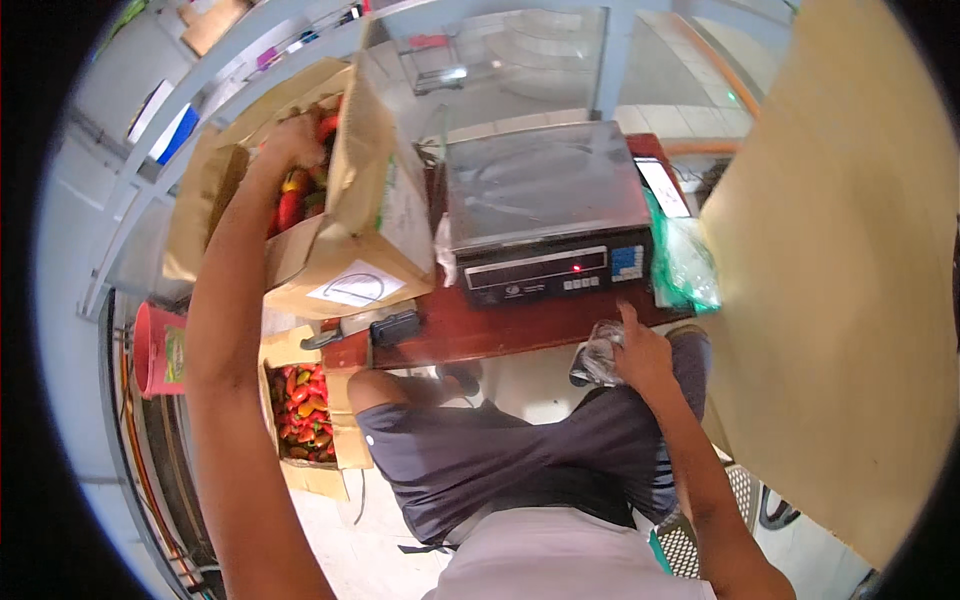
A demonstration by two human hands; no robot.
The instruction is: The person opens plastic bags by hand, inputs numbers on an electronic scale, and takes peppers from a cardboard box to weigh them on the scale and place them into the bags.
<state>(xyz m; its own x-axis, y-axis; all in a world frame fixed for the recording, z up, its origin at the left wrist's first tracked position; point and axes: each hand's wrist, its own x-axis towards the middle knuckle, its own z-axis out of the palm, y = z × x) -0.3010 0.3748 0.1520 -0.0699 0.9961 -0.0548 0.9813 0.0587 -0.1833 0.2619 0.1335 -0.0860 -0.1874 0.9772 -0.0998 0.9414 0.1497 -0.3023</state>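
Left hand (297,143): inside upper carton (410,280), fingertips buried among red peppers (290,208), grip we cannot tell | Right hand (645,352): grasping crumpled clear bag (601,352), index finger extended, near scale (548,190) on counter (500,332) | Carton's depths: hidden from us

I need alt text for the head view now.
The person's left hand reaches into an open cardboard box of mostly red peppers; the right hand holds a clear plastic bag. A digital scale stands beside the box on a red-brown table, with another pepper box below.
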